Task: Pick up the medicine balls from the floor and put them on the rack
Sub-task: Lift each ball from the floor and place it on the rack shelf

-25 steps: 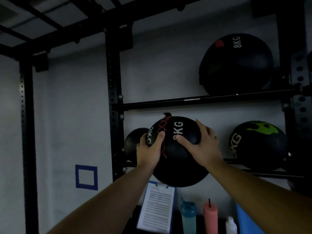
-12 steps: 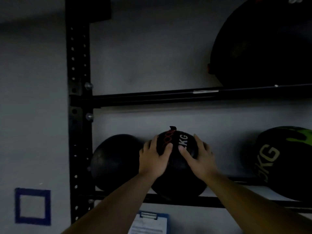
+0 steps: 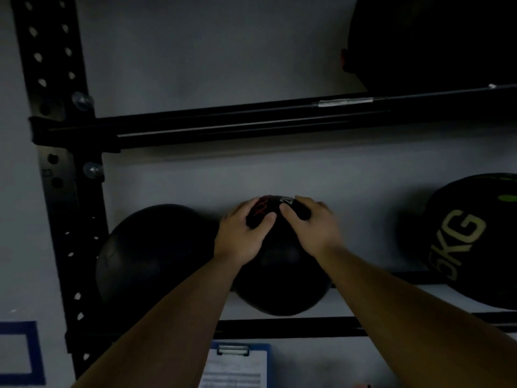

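A black medicine ball with red lacing (image 3: 279, 278) sits on the lower rails of the black rack (image 3: 279, 329), in the middle of the view. My left hand (image 3: 243, 236) and my right hand (image 3: 314, 228) press on its top, fingers curled over it from either side. A plain black ball (image 3: 154, 259) rests right beside it on the left. A black ball marked 5KG with green patches (image 3: 472, 242) sits further right on the same level. A large black ball (image 3: 436, 37) occupies the upper shelf at top right.
The rack's upright post with holes (image 3: 58, 169) stands at left against a pale wall. An upper rail (image 3: 223, 124) runs across above my hands. Below the rack hang a blue clipboard with paper (image 3: 237, 365) and a blue tape square (image 3: 19, 354) on the wall.
The ball went from held in front of the rack to resting on the lower rails. My hands slid up to its top and the view moved closer.
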`<state>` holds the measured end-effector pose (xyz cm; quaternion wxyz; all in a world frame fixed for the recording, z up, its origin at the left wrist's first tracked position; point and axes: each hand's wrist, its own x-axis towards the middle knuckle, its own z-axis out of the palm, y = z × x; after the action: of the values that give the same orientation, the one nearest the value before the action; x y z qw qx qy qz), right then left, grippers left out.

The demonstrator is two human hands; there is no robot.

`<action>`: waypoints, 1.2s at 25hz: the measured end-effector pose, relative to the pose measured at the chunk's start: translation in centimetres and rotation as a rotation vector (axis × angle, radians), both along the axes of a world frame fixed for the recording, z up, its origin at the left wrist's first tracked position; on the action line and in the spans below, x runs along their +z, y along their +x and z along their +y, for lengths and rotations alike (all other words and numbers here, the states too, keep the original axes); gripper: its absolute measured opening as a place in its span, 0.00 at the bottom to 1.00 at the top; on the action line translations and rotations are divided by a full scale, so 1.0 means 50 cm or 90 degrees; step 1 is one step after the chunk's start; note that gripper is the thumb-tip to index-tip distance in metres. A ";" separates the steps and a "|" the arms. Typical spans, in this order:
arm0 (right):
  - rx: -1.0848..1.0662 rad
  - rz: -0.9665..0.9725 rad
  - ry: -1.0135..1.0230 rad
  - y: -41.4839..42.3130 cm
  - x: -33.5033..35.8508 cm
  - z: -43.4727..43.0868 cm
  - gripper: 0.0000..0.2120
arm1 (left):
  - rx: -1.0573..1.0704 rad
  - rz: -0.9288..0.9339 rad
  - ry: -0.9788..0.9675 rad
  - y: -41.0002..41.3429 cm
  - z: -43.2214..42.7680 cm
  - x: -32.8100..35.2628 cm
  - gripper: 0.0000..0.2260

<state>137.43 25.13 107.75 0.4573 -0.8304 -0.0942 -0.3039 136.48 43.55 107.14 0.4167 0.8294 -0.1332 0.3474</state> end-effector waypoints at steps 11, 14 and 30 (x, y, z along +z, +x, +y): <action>0.005 0.021 -0.237 -0.323 0.004 -0.198 0.31 | 0.086 0.173 0.265 -0.356 -0.113 0.042 0.34; -0.011 0.014 -0.266 -0.441 0.023 -0.293 0.27 | 0.068 0.135 0.271 -0.460 -0.214 0.049 0.26; -0.324 0.098 -0.248 -1.087 -0.023 -0.674 0.18 | -0.223 0.018 0.335 -0.861 -0.622 0.020 0.18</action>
<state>83.10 -8.57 106.62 0.2045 -0.9198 0.0950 -0.3212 93.44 12.44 108.12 0.2428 0.8781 -0.3534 0.2125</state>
